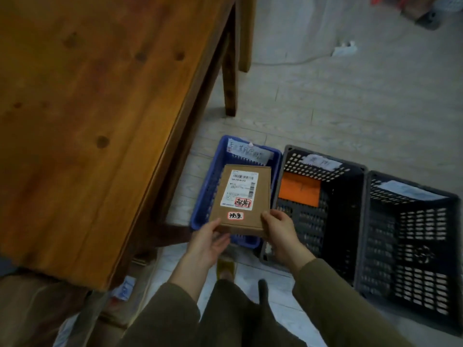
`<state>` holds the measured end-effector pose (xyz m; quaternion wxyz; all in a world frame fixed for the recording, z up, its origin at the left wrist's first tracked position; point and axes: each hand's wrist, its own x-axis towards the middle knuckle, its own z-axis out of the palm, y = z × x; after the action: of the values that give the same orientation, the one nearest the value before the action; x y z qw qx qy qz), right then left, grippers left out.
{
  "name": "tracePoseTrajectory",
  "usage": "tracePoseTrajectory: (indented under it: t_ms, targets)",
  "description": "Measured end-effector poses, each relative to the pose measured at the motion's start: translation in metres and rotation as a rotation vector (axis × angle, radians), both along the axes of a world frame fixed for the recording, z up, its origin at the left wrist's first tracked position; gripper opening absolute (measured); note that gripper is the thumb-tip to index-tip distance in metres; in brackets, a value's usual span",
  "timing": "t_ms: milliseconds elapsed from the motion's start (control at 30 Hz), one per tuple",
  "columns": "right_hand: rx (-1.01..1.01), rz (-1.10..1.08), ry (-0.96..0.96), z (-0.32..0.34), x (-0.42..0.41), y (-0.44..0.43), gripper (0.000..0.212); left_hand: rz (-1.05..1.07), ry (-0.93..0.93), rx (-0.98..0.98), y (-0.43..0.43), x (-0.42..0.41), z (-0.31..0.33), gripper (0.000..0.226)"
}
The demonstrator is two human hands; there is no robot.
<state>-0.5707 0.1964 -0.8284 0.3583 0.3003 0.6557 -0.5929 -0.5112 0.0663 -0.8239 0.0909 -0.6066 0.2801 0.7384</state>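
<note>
Matt cardboard box, glossy wooden table

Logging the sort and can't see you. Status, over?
Left hand and right hand both grip the flat brown cardboard parcel by its near end. Parcel above the blue plastic basket. Nothing seen between them.

One view only, worn on your head. It looks forward and steeply down at the floor, wide-angled. The blue basket sits just below frame centre, close to the lens; the box above it is closer. Left of the basket, the desk fills the frame. Right of it stand a dark crate and a second crate.
</note>
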Motion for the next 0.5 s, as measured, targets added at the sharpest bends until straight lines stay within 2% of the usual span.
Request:
tracePoseTrajectory:
  t_ms: [167, 500]
  targets:
    - [0.133, 0.123, -0.019, -0.096, -0.058, -0.026, 0.036, 0.077, -0.096, -0.027, -0.018, -0.068, -0.096, 0.035]
    - [0.36, 0.434, 0.036, -0.396, -0.158, -0.072, 0.025, 0.029, -0.18, -0.181, -0.048, -0.156, -0.398, 0.033]
